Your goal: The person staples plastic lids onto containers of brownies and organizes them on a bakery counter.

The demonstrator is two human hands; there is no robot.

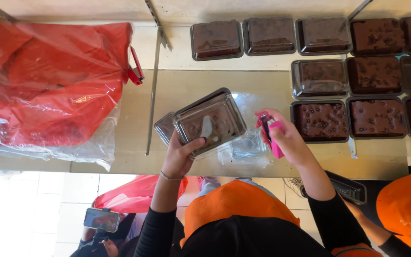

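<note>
My left hand (182, 154) grips a clear-lidded plastic container (210, 121) with a dark brown cake inside, tilted above the beige counter (186, 85). My thumb lies over its near edge. A second small container (165, 126) peeks out behind it. My right hand (288, 138) is closed around a pink stapler (268, 129), just right of the held container. Clear empty lids or wrap (247, 145) lie on the counter between my hands.
Several trays of chocolate-chip brown cake (320, 121), some lidded (216, 39), fill the counter's right and far side. A red bag in clear plastic (48, 81) lies at left. Another person in an orange cap (405, 209) holds a black tray (350, 189). A phone (102, 219) shows below left.
</note>
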